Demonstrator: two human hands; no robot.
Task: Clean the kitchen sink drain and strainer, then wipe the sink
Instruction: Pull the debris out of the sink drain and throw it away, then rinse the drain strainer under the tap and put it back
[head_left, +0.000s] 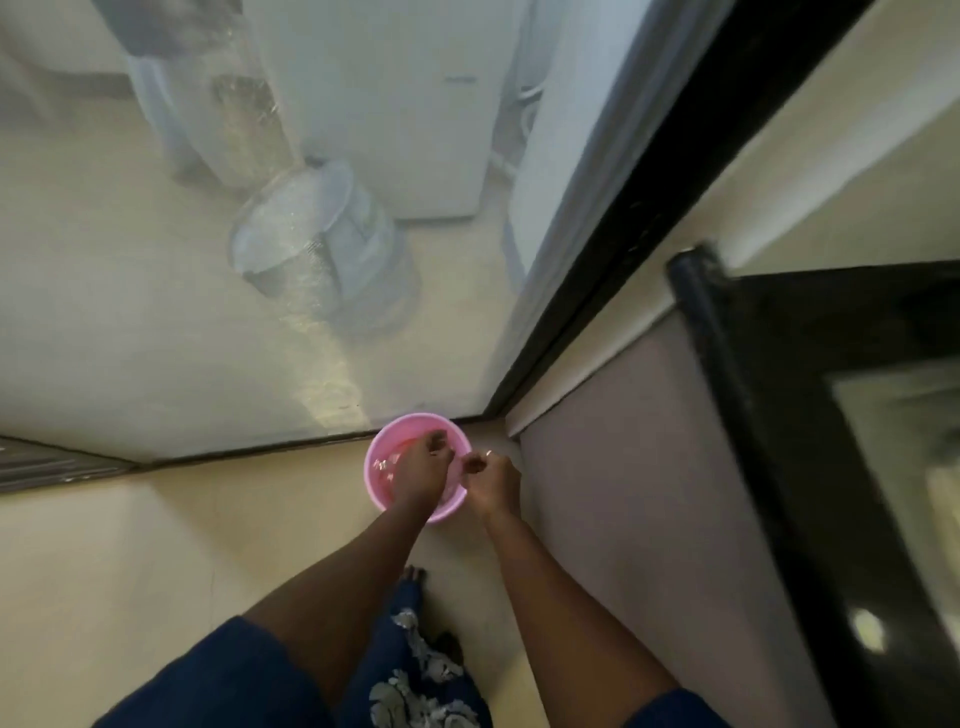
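Observation:
A small pink bucket (376, 486) stands on the cream floor at the foot of a glass door, with something wet and glinting inside it. My left hand (422, 470) reaches down into the bucket with its fingers curled; whether it holds anything is hidden. My right hand (493, 483) hovers just beyond the bucket's right rim, fingers bent inward, with a small pale glint at the fingertips that I cannot identify. The sink, drain and strainer are not in view.
A frosted glass door (208, 338) with a dark frame (582, 291) rises behind the bucket. A mauve cabinet side (649, 493) and a black countertop edge (737, 415) stand to the right. My bare foot (414, 574) rests on the floor below the bucket.

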